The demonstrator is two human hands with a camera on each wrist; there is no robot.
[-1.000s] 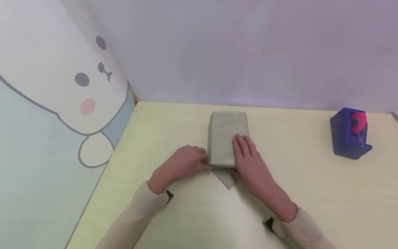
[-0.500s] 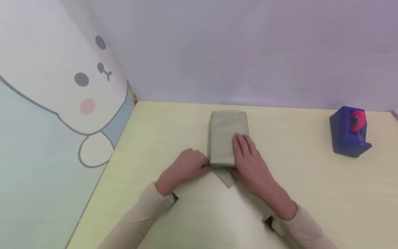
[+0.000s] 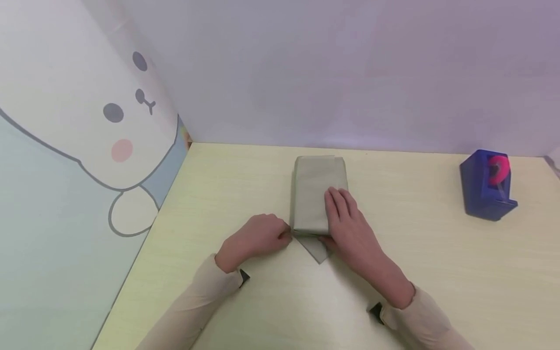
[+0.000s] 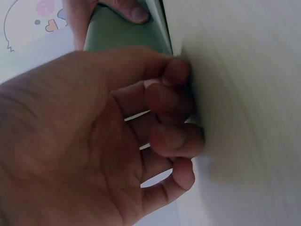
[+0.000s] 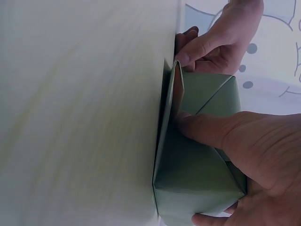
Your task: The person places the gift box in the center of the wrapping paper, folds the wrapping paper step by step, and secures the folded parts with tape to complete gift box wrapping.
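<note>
A box wrapped in grey-green paper (image 3: 310,199) lies on the table, a pointed paper flap (image 3: 313,249) sticking out at its near end. My right hand (image 3: 352,233) grips the box's near right part, fingers over the top. In the right wrist view its thumb (image 5: 202,129) presses on the folded end, beside the flap's inner side. My left hand (image 3: 258,238) is at the near left corner with fingers curled. Its thumb (image 5: 188,55) meets the fold of the flap there, pinching it close to the tabletop. In the left wrist view the curled fingers (image 4: 171,141) hide the pinched paper.
A blue tape dispenser (image 3: 483,189) with a pink-cored roll (image 3: 499,170) stands at the table's right. Behind the table (image 3: 280,311) rises a pale wall (image 3: 306,73). A panel with a cartoon animal (image 3: 131,126) borders the left side.
My left hand has come slightly nearer to me along the box's near left corner, its knuckles lower. The right hand and the box have stayed in place.
</note>
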